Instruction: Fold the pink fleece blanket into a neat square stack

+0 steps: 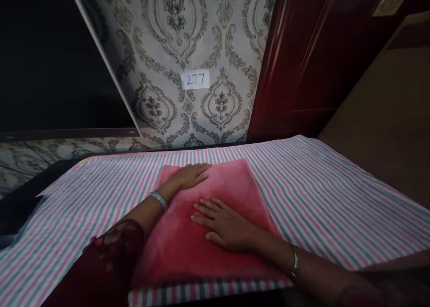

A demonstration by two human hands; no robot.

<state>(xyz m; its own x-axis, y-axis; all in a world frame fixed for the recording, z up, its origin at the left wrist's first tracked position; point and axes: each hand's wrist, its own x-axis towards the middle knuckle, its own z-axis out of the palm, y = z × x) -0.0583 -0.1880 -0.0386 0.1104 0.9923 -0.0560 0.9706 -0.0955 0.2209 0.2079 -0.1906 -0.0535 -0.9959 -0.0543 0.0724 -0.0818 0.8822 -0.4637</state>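
Note:
A pink-red piece of cloth (pixel 188 253), soft-looking and roughly rectangular, lies flat in front of me on a striped cloth. My left hand (pixel 191 176) rests on its far left part, palm down with the fingers stretched to the right. Nearer the middle, my right hand (pixel 226 226) lies palm down on the same cloth, fingers spread and pointing left. Neither hand grips anything. The pink-red cloth's near edge runs close to the edge of the striped surface.
The pink, grey and white striped cloth (pixel 309 186) covers the table. Behind it stands a patterned wall with a paper label (pixel 195 79) reading 277. A dark screen (pixel 60 65) is at the left, a dark red door (pixel 295 65) at the right.

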